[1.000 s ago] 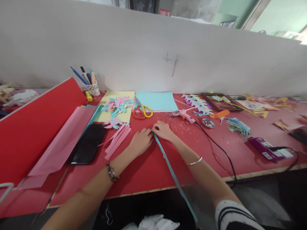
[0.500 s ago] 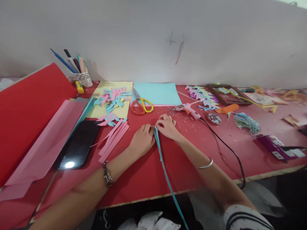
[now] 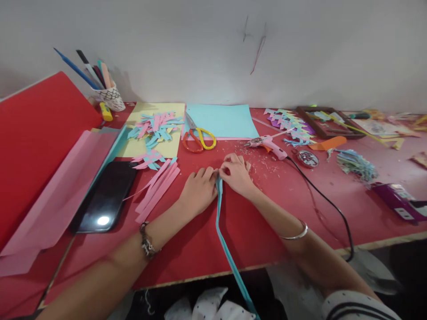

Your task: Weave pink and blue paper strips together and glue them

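A long blue paper strip [image 3: 224, 242] runs from between my hands down over the table's front edge. My left hand [image 3: 200, 190] pinches its upper end from the left, with the fingers closed. From the right, my right hand [image 3: 236, 174] pinches the same end, thumb and forefinger meeting close to my left fingertips. The very tip of the strip is hidden by my fingers. Left of my left hand lie several pink paper strips [image 3: 160, 189]. Scissors [image 3: 199, 138] with one red and one yellow handle rest beyond my hands.
A pink glue gun [image 3: 271, 146] with a black cord lies to the right. Blue paper [image 3: 222, 120] and yellow paper [image 3: 170, 149] bearing cut pieces lie at the back. A black phone [image 3: 103, 195], a red board [image 3: 43, 146] and a pen cup [image 3: 115, 98] are at left.
The view has shifted slightly, so the wall and table sit higher. Both hands keep their pinch on the blue strip, whose hanging length now bends more near the top.
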The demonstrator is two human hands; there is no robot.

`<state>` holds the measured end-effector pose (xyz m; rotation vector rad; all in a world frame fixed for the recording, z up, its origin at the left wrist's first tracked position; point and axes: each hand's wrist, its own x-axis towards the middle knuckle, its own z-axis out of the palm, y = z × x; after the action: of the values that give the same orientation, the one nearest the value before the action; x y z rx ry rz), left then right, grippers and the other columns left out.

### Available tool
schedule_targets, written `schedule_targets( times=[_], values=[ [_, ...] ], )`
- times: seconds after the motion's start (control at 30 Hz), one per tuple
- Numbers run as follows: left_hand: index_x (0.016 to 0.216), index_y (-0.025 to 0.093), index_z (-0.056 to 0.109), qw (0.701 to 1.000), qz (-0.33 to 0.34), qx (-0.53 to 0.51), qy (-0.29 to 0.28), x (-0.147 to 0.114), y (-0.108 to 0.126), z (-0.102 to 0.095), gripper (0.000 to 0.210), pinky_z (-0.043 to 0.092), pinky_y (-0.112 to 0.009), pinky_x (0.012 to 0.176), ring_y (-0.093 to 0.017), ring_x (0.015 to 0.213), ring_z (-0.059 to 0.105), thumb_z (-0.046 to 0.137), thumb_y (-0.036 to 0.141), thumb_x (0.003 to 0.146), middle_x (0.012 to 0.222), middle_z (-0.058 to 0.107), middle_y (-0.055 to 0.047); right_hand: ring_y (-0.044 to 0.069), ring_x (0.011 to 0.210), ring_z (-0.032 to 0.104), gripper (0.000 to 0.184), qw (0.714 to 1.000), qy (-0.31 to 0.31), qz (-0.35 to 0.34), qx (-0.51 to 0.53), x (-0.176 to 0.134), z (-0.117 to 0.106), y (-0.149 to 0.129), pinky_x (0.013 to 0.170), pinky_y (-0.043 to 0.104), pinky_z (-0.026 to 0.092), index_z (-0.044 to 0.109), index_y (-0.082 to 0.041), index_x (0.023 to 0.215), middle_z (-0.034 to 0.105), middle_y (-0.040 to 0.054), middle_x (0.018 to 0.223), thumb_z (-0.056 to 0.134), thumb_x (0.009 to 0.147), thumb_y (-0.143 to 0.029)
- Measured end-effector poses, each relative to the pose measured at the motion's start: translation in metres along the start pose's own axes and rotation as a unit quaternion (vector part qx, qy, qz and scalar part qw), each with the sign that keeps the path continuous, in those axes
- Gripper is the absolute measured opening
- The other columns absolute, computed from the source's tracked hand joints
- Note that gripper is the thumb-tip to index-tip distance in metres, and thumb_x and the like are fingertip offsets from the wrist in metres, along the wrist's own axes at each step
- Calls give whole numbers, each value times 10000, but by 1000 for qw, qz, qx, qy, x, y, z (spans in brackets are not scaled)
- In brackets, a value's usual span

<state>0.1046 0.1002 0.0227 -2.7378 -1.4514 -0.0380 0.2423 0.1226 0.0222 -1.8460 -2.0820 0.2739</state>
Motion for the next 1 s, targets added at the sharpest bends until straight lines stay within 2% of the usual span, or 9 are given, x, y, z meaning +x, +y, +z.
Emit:
schedule_targets(
  times=[0.27,0.47,0.6,0.73,0.83,0.93,1.0],
  values=[
    [1270,82,399,1000,5,5,5,-1,2,2,431,420,-344,703,-241,960,518,354,187,855,1014,552,-116,223,950,445,224,1000,7,2,3,-1,2,0,754,393,273,555,-169,577,557,61,1041,496,782,-239],
    [1240,132,455,999,17,-45,26,-1,-9,4,424,437,-360,757,-237,962,534,368,177,828,1041,560,-102,224,958,463,179,999,7,-4,39,1,-2,4,764,392,288,577,-180,605,568,59,1008,526,767,-238],
    [1220,141,485,993,31,-84,83,-1,-19,7,429,458,-353,782,-223,976,553,372,133,806,1121,560,-107,199,959,497,139,994,-20,-84,73,7,-8,16,817,386,298,595,-177,687,570,61,976,518,790,-229],
    [1148,159,544,984,83,-79,134,-4,-21,10,373,470,-346,778,-220,965,571,389,131,810,1129,592,-89,165,865,527,142,982,-63,-167,63,17,-15,20,792,332,331,588,-153,733,579,69,918,469,806,-174],
    [1100,153,569,981,108,-60,151,-9,-20,8,329,474,-342,762,-216,920,594,399,145,818,1101,616,-92,158,788,531,112,969,-122,-216,0,23,-20,11,743,298,337,590,-137,753,589,66,859,480,767,-119],
    [1108,145,555,979,93,-51,173,-17,-19,4,328,471,-355,773,-225,938,591,386,165,828,1120,609,-113,146,731,515,105,952,-168,-252,-32,26,-25,-2,676,256,332,590,-134,766,592,58,820,504,721,-91],
    [1132,133,534,983,84,-57,154,-24,-20,2,342,471,-364,791,-233,964,582,388,189,828,1120,605,-130,132,694,498,102,949,-183,-255,-20,24,-25,-8,637,234,325,587,-140,752,587,41,777,506,715,-92]
  ],
)
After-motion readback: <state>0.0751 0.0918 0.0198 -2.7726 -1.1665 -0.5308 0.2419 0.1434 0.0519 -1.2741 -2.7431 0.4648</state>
